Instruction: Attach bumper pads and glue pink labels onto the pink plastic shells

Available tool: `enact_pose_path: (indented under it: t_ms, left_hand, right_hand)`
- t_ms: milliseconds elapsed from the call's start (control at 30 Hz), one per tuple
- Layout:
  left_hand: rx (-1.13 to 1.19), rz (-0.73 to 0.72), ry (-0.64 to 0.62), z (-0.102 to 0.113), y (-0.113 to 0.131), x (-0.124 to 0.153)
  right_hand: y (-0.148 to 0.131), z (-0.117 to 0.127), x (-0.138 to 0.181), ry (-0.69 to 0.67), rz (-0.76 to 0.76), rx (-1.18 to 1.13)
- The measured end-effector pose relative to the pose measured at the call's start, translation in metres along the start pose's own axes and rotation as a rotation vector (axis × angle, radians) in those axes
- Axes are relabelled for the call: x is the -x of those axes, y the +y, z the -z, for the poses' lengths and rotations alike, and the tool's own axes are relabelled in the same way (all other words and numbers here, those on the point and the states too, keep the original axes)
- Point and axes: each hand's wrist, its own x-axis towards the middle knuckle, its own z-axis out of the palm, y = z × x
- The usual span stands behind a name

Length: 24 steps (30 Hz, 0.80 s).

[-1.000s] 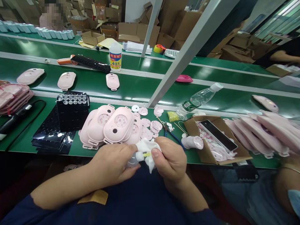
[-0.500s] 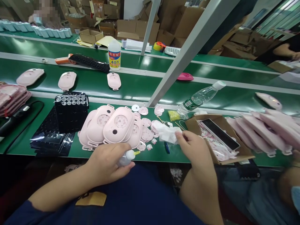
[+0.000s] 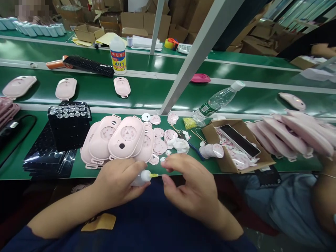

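Observation:
My left hand (image 3: 119, 180) is wrapped round a small white glue bottle (image 3: 141, 177), its yellow nozzle tip (image 3: 154, 175) pointing right. Close to that tip is my right hand (image 3: 190, 185), thumb and fingers apart with nothing visible between them. Behind the left hand lies a pile of pink plastic covers (image 3: 127, 134) with round patterned centres. Patterned discs (image 3: 159, 145) and tiny white cat-face pieces (image 3: 168, 152) lie beside the pile. A crumpled white tissue (image 3: 180, 144) rests on the bench beyond my right hand.
At the right stands a cardboard box (image 3: 237, 168) with a phone (image 3: 239, 140) on top, next to stacked pink covers (image 3: 296, 134). A clear water bottle (image 3: 219, 101) leans behind. Black sheets (image 3: 52, 150) lie left. A 401 bottle (image 3: 118, 57) stands on the metal strip.
My right hand has let go of the tissue, which now lies on the bench, and has moved left to the nozzle. The left hand still holds the bottle.

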Motion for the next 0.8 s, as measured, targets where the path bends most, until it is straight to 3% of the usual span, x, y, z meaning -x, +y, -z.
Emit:
enact_pose_path:
  t_ms: [167,467,800]
  left_hand:
    - [-0.095,0.001,-0.012,0.003,0.004,0.0]
    - [-0.243,0.008,-0.057,0.007,0.011,0.001]
    - [-0.207,0.002,-0.076,0.011,0.014,0.003]
  right_hand:
    - [0.001,-0.01,-0.001,0.012,0.027,0.071]
    - [0.002,-0.005,0.003,-0.043,0.035,0.222]
    - [0.005,0.0,0.008,-0.007,0.081,0.347]
